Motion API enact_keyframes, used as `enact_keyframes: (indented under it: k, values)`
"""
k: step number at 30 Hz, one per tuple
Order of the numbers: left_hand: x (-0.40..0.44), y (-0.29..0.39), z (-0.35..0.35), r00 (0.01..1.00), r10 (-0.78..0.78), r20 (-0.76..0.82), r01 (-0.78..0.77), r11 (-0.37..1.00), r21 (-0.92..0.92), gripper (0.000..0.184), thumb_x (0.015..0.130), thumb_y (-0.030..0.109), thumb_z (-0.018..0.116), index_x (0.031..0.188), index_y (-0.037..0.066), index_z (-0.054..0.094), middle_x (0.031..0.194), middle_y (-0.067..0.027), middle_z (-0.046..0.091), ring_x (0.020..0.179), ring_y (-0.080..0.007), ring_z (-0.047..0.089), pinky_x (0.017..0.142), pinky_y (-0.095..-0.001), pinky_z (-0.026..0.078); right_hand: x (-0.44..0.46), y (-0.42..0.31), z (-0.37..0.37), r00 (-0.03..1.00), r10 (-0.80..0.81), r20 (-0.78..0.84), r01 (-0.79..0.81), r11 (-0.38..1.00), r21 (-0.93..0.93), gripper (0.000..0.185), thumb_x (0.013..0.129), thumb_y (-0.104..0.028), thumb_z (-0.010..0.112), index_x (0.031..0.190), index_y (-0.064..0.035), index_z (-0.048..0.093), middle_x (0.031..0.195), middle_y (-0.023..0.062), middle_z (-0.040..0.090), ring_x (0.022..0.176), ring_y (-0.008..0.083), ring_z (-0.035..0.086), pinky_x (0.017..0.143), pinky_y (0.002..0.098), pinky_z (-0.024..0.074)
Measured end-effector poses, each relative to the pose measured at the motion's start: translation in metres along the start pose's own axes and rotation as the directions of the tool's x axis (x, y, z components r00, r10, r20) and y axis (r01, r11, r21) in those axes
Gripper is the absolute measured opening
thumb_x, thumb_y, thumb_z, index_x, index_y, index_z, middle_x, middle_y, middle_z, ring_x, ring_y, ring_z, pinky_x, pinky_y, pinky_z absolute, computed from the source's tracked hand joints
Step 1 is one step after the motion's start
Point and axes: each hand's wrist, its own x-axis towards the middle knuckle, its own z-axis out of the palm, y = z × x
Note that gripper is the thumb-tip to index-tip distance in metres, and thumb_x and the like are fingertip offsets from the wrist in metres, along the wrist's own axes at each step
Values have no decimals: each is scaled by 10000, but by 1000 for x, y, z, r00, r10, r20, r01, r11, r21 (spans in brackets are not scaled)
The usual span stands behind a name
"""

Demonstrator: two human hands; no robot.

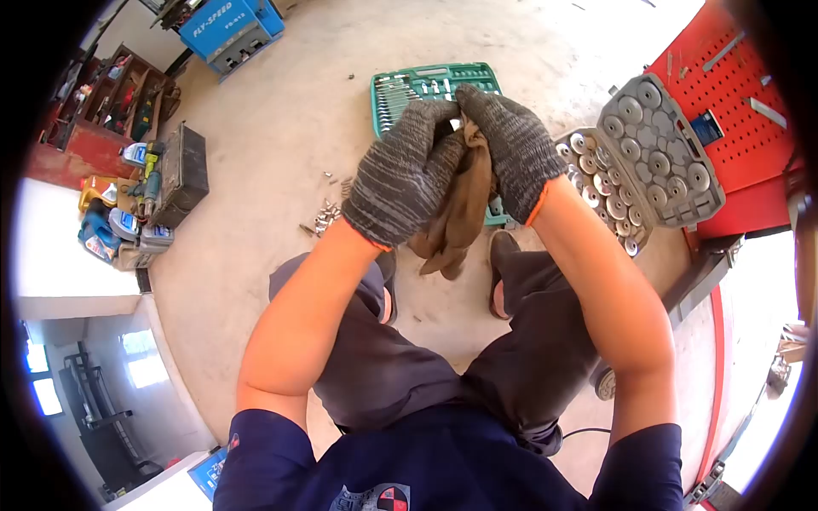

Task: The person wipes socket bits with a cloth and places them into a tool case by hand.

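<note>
Both of my hands wear dark grey striped knit gloves with orange cuffs and meet at the upper middle of the view. Between them hangs a brown rag (464, 213), its loose end drooping above the floor between my feet. My left hand (405, 175) is closed around the rag's upper left part. On the other side, my right hand (509, 140) pinches the rag's top. Whether a small part is inside the cloth is hidden. Behind and below the hands, a green tool case (456, 72) lies open on the floor, with wrenches (394, 100) along its left side.
Loose sockets (325, 217) lie on the floor left of the case. An open grey case of round metal cups (660, 162) rests at right by a red pegboard (750, 94). At left stand a black box (183, 175) and bottles (98, 234); a blue machine (226, 30) is behind.
</note>
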Motion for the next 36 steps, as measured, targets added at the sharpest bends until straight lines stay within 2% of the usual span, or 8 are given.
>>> enact_keyframes:
  k: [5, 8, 12, 17, 22, 31, 33, 36]
  values:
    - [-2, -7, -10, 996, -84, -7, 84, 993, 78, 276, 934, 154, 589, 1172, 21, 553, 1092, -208, 600, 933, -349, 627, 788, -390, 517, -3, 6, -3, 931, -335, 144, 365, 845, -390, 316, 815, -143, 671, 1107, -30, 632, 971, 165, 623, 857, 282, 631, 702, 361, 533]
    - [-3, -35, -14, 877, 480, 16, -413, 737, 534, 271, 930, 176, 593, 1133, -3, 574, 1010, -205, 625, 857, -340, 639, 727, -396, 525, -19, 1, 8, 893, -373, 254, 451, 728, -516, 328, 777, -68, 670, 1100, -28, 633, 989, 174, 613, 827, 315, 633, 683, 368, 534]
    - [-4, -14, -7, 913, -371, 168, 402, 755, -518, 292, 970, 280, 544, 1096, 24, 604, 898, -86, 667, 750, -212, 654, 643, -325, 549, -31, -4, 23, 900, -394, 188, 436, 789, -434, 217, 873, -130, 640, 1075, -52, 639, 920, 135, 630, 787, 257, 645, 649, 353, 524]
    - [-11, -16, -2, 841, -477, 256, 452, 358, -817, 350, 981, 375, 519, 1121, 70, 620, 900, -26, 673, 677, -93, 628, 518, -228, 517, -15, 2, 15, 908, -407, 100, 419, 887, -193, 251, 887, -154, 628, 1108, -34, 630, 1037, 122, 635, 871, 290, 636, 761, 335, 512]
    - [-10, -9, -7, 931, -327, 162, 359, 744, -564, 267, 999, 179, 501, 1191, 20, 598, 1102, -101, 650, 1006, -149, 612, 901, -288, 501, 4, 8, -18, 530, -697, 483, 732, 88, -675, 425, 774, -47, 649, 1195, -26, 598, 1168, 174, 615, 1071, 295, 612, 941, 349, 489]
    - [-3, 0, -5, 973, 172, -152, -181, 982, -49, 306, 873, 152, 694, 1123, 39, 558, 1008, -118, 619, 859, -218, 654, 757, -342, 539, 2, 1, -22, 531, -606, 592, 846, 346, -405, 393, 835, -103, 655, 1216, -25, 597, 1175, 130, 621, 1061, 216, 610, 930, 300, 486]
    - [-5, 0, 2, 983, 115, -141, -119, 993, -22, 292, 908, 210, 641, 1133, 44, 560, 936, -159, 639, 809, -286, 668, 715, -373, 539, -5, 1, -13, 963, -201, 179, 216, 974, -68, 336, 894, -183, 636, 1176, -2, 607, 1102, 124, 639, 1018, 187, 612, 876, 290, 497]
    - [-6, -1, 0, 992, -122, 37, 110, 966, 232, 389, 879, 201, 660, 1216, 42, 547, 1037, -178, 659, 875, -286, 674, 753, -371, 540, -8, 1, 1, 996, -84, -11, 84, 996, 6, 350, 907, -250, 644, 1140, 9, 612, 1039, 110, 645, 955, 178, 609, 821, 292, 498]
